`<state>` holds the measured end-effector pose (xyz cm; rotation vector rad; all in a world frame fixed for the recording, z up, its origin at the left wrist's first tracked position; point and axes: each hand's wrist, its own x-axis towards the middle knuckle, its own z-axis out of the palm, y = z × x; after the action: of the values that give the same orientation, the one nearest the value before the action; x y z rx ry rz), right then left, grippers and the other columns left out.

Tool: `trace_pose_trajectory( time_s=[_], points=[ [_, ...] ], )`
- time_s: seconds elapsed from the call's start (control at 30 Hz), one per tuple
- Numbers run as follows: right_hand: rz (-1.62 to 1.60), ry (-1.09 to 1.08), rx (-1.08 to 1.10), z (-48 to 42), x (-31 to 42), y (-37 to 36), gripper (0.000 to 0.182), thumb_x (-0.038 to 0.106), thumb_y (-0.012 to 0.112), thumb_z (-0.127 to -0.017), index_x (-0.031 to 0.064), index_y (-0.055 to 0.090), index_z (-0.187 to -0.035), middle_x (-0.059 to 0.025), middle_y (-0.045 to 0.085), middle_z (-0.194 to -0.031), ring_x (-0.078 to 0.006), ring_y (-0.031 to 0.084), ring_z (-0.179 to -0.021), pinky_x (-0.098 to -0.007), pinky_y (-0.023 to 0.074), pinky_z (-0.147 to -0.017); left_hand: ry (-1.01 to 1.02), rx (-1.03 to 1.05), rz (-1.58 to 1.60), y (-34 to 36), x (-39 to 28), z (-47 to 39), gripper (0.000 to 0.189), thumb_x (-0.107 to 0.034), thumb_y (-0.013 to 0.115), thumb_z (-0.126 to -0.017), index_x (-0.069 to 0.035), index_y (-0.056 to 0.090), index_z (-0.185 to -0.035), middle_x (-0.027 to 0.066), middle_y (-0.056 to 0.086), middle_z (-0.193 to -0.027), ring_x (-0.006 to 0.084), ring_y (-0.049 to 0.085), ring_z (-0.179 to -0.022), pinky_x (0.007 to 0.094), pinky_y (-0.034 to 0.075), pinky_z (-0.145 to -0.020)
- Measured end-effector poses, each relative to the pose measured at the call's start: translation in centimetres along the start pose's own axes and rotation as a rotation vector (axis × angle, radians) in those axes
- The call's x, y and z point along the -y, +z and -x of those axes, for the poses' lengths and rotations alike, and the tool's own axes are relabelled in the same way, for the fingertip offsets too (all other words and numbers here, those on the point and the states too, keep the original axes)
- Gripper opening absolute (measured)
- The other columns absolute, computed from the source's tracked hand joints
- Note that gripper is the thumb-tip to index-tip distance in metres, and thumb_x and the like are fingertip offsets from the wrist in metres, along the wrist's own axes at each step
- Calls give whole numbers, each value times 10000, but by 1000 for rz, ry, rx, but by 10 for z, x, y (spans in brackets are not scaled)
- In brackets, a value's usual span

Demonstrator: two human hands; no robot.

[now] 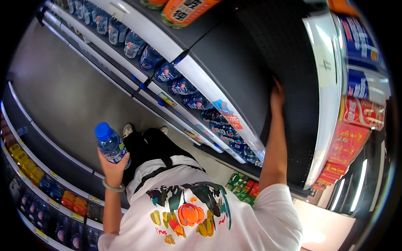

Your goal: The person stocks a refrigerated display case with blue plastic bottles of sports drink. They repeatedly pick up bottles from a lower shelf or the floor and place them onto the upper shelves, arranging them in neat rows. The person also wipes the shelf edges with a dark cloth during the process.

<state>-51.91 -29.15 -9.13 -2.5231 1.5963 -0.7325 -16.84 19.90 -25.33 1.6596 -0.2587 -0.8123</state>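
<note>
My left hand (113,164) is closed around a clear plastic drink bottle (110,144) with a blue cap and a blue label, held over the aisle floor in front of my legs. A pale bangle circles that wrist. My right arm stretches deep onto a dark grey shelf (232,59) with a white front edge. At its end, my right hand (277,95) is near the dark perforated back panel, in shadow; its fingers are hard to make out, and whether it touches anything cannot be told. Similar blue-labelled bottles (166,72) stand in a row on the shelf below.
Orange-labelled containers (185,12) stand farther along the shelf. Red and blue packages (361,109) line the level above. Across the aisle, another shelf unit (53,202) holds yellow, blue, orange and dark drinks. Green and red cartons (241,188) sit low beside my shirt.
</note>
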Motion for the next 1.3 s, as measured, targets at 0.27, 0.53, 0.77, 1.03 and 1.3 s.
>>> trace_pose_trajectory(
  time_s=[0.27, 0.53, 0.77, 1.03, 1.3],
  points=[
    [540, -531, -508, -21, 2, -52, 397, 68, 523, -837, 114, 620, -1219, -178, 588, -1208, -327, 562, -1063, -446, 420, -921, -40, -166, -5, -18, 30, -9, 917, -109, 835, -673, 9, 286, -1399, 127, 506, -1232, 217, 528, -1107, 347, 416, -984],
    [622, -716, -588, -158, 102, 46, 536, 118, 563, -820, 106, 492, -1352, -149, 458, -1403, -314, 441, -1276, -520, 328, -1044, -59, -177, -39, -16, 39, -23, 879, -93, 816, -688, -5, 308, -1399, 121, 513, -1232, 215, 534, -1104, 347, 422, -979],
    [610, -1022, 65, -139, 97, 84, 543, 2, 627, -772, 152, 559, -1290, -42, 461, -1419, -258, 417, -1311, -476, 341, -1066, -77, -161, 5, -4, 63, -27, 831, -85, 798, -704, -17, 334, -1390, 113, 515, -1229, 211, 527, -1109, 347, 415, -984],
    [763, -773, -249, -119, 90, 32, 580, 10, 552, -839, 213, 494, -1380, -142, 405, -1450, -389, 372, -1335, -524, 294, -1092, -53, -99, -77, -3, 34, -27, 829, -92, 802, -694, -13, 340, -1378, 108, 500, -1232, 217, 514, -1120, 353, 400, -999],
    [1293, 116, -568, 103, -216, -166, 409, 21, 480, -864, -97, 523, -1253, -321, 534, -1255, -372, 543, -1184, -403, 450, -998, -54, -54, -84, -16, 23, -28, 882, -122, 817, -682, -14, 317, -1401, 116, 484, -1254, 226, 499, -1137, 360, 389, -1008]
  ],
)
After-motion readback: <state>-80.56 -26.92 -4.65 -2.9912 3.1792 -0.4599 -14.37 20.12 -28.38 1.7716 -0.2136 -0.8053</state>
